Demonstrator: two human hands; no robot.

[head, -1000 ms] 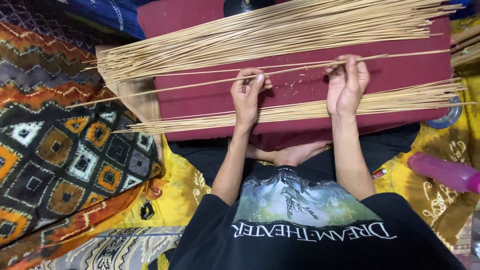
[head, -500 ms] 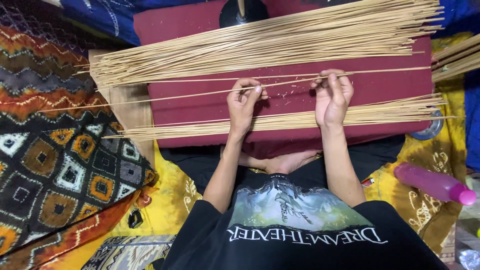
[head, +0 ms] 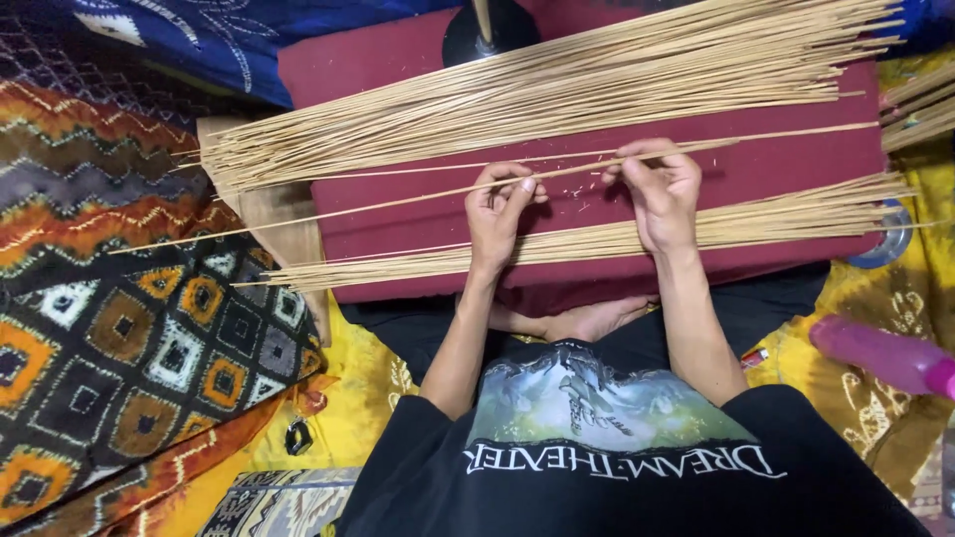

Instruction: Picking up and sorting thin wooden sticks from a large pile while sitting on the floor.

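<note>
Across my lap lies a maroon padded board [head: 398, 229]. My left hand [head: 500, 207] and my right hand [head: 663, 189] both pinch one thin bamboo stick [head: 348, 208] that runs slantwise over the board, past its left edge. A thick pile of the same pale sticks [head: 557, 89] covers the far side of the board. A thinner row of sticks [head: 786, 214] lies along the near edge, just under my wrists. A second loose stick [head: 796, 133] lies beyond my right hand.
A black round base with an upright stick [head: 487, 35] stands behind the pile. A pink bottle [head: 880, 355] lies at the right, near a clear round lid [head: 888, 242]. Patterned cloths [head: 109, 328] cover the left side. My bare foot [head: 587, 320] shows under the board.
Both hands have lifted from lying flat on the board and curled their fingers onto the single stick. The view has shifted slightly.
</note>
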